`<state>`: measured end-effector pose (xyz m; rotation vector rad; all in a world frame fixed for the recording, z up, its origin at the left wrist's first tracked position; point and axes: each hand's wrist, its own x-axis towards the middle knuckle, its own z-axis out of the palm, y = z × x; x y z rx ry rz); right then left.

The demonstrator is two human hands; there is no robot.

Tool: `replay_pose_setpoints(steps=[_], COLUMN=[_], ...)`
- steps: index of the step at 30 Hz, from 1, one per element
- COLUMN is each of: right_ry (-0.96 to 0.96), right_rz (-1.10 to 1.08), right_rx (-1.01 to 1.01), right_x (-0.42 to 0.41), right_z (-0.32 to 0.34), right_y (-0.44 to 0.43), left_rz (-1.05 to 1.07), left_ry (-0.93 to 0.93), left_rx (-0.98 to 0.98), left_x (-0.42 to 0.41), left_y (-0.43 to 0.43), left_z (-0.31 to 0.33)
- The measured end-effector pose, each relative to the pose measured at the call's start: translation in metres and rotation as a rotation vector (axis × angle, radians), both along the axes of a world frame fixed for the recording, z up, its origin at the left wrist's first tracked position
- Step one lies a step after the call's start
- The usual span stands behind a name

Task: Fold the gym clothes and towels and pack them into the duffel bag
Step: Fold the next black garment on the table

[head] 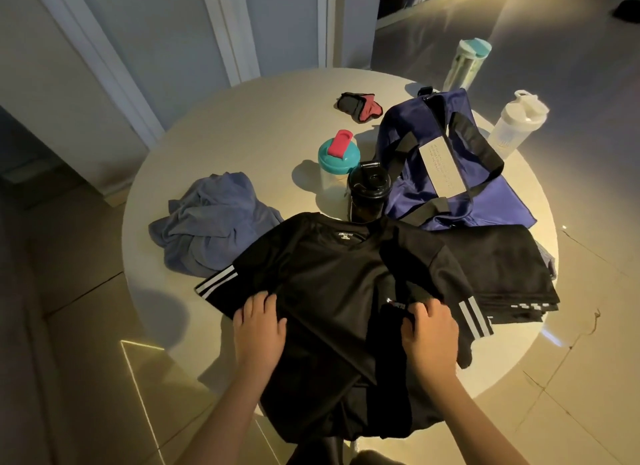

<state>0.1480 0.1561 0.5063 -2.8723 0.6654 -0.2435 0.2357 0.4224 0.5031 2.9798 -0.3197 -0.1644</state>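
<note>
One black shirt (329,274) lay on the round surface (242,135), hem hanging over the near edge; the left hand (259,326) and right hand (429,329) each gripped its fabric. Behind it crowded one blue towel (207,229), one duffel bag (450,187) and four bottles (337,166).

Black shirt (332,291) — white sleeve stripes; navy duffel (460,173); towel (207,229) seemingly grey-blue.

A home room: round table (242,135), tiled floor (86,326), white door frames (225,31).

Before me, my round desk (242,125) carries a teal-lidded shaker (337,168) just beside a black shaker (367,190), red-and-black gloves (360,107), a white bottle (517,125) and a tall teal-capped bottle (465,64).
</note>
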Motion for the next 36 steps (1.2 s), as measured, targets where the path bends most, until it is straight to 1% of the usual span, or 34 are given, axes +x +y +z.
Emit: replay_pose_setpoints(steps=[2,4,5,6,8,10,12,14,17,20,23,24,25,27,28,31,33,36], right_ry=[0.059,0.195,0.270,0.325,0.345,0.333,0.329,0.314,0.293,0.297,0.365,0.328,0.247,0.090,0.047,0.003,-0.028,0.001], right_rz=[-0.026,-0.038,-0.062,-0.084,-0.090,-0.030,-0.030,-0.139,-0.300,-0.356,-0.319,-0.310,-0.318,-0.389,-0.434,-0.514,-0.523,-0.481], right_rx=[0.017,0.044,0.074,0.113,0.186,0.230,0.215,0.225,0.295,0.427,0.490,0.516,0.581,0.745,0.784,0.780,0.793,0.765], right_x=[-0.025,-0.050,-0.060,-0.069,-0.083,-0.092,-0.099,-0.104,-0.113,-0.116,-0.109,-0.108,-0.107,-0.109,-0.110,-0.112,-0.108,-0.099], right_z=[-0.009,-0.023,-0.028,-0.032,-0.037,-0.037,-0.032,-0.024,-0.017,-0.017,-0.021,-0.022,-0.021,-0.014,-0.009,-0.002,0.002,0.006], right_y=[0.009,0.018,0.021,0.022,0.022,0.020,0.018,0.016,0.013,0.010,0.004,0.002,-0.001,-0.009,-0.015,-0.038,-0.049,-0.055], left_rz=[0.090,0.175,0.250,0.350,0.526,0.605,0.672,0.664,0.624,0.636,0.669,0.687,0.700,0.739,0.753,0.722,0.730,0.720], left_ry=[-0.038,-0.051,-0.020,0.056,0.216,0.280,0.311,0.296,0.292,0.278,0.280,0.282,0.280,0.278,0.267,0.199,0.163,0.176], left_rx=[-0.052,-0.049,-0.067,-0.083,-0.065,-0.098,-0.233,-0.384,-0.611,-0.814,-0.962,-0.976,-0.968,-0.931,-0.912,-0.911,-0.893,-0.764], left_x=[-0.038,-0.072,-0.085,-0.096,-0.114,-0.126,-0.135,-0.139,-0.144,-0.144,-0.142,-0.139,-0.135,-0.124,-0.117,-0.099,-0.090,-0.081], left_y=[0.000,-0.002,-0.004,-0.007,-0.011,-0.014,-0.015,-0.014,-0.014,-0.016,-0.016,-0.013,-0.009,0.002,0.009,0.035,0.047,0.058], left_z=[-0.003,-0.006,-0.004,-0.003,-0.004,-0.007,-0.014,-0.018,-0.011,0.001,0.010,0.011,0.012,0.012,0.013,0.019,0.022,0.017])
